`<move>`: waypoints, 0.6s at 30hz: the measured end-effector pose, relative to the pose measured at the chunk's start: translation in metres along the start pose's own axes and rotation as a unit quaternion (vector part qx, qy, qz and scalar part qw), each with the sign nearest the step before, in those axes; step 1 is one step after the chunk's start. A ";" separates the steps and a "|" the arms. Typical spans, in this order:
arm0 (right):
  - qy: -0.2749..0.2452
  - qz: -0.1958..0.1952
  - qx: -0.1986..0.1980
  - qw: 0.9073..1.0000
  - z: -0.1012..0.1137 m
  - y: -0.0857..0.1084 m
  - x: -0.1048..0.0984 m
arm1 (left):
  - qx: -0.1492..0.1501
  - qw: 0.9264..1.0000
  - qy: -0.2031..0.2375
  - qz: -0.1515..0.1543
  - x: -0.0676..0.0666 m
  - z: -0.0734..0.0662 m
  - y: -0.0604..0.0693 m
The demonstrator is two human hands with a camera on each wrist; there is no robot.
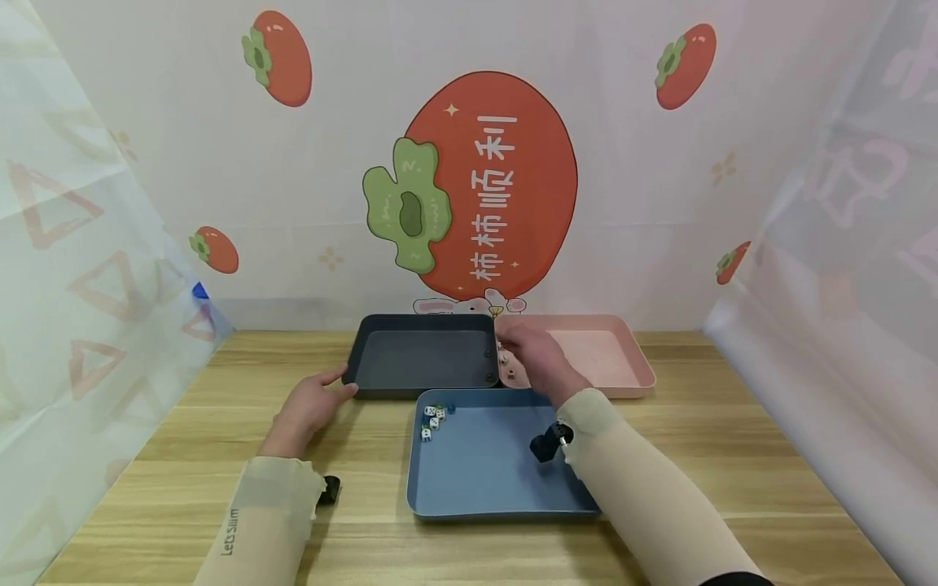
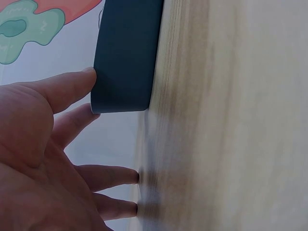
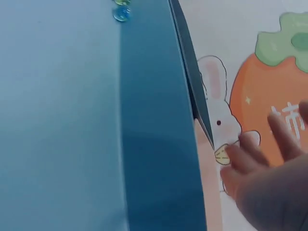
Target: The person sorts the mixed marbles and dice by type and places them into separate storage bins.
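Note:
My left hand [image 1: 311, 405] is at the front left corner of a dark grey tray [image 1: 421, 358]. In the left wrist view its thumb and a finger touch the tray corner, while two other fingertips meet the wooden table. Over the left part of a pink tray [image 1: 604, 358] is my right hand [image 1: 542, 358], its fingers extended and spread in the right wrist view, with nothing visible in them. Small dice [image 1: 510, 373] lie below it along the pink tray's left wall. Two dark green pieces [image 1: 488, 377] sit at the dark tray's right side.
A blue tray [image 1: 484, 464] stands in front, under my right forearm. White dice [image 1: 431, 412] and a blue bead [image 1: 451, 408] lie in its far left corner. The trays are on a wooden table [image 1: 366, 537], with printed cloth [image 1: 337, 163] behind and at both sides.

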State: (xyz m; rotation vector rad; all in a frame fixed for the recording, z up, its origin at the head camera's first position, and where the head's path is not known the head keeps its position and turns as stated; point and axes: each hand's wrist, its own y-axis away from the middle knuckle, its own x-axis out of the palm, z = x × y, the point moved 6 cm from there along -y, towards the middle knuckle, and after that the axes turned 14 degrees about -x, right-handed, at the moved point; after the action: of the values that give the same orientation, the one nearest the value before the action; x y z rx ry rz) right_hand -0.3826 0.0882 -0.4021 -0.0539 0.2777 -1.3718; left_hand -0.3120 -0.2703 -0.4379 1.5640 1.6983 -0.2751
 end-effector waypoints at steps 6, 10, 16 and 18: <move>0.102 0.135 -0.046 0.984 0.004 0.013 0.031 | 0.000 1.000 0.005 0.003 0.000 0.000 -0.001; 0.181 0.217 -0.090 0.955 0.007 0.021 0.053 | 0.001 1.000 0.008 0.006 0.001 0.000 -0.002; 0.287 0.275 -0.123 0.909 0.008 0.027 0.074 | 0.004 1.000 0.001 0.002 0.000 0.000 -0.002; 0.318 0.285 -0.129 0.895 0.007 0.028 0.078 | 0.006 1.000 -0.003 -0.001 0.000 0.000 -0.002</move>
State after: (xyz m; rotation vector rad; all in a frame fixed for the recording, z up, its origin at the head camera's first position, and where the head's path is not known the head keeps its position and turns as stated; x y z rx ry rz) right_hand -0.3408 0.0171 -0.4137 0.2478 0.9503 -0.7213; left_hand -0.3141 -0.2711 -0.4388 1.5680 1.6965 -0.2924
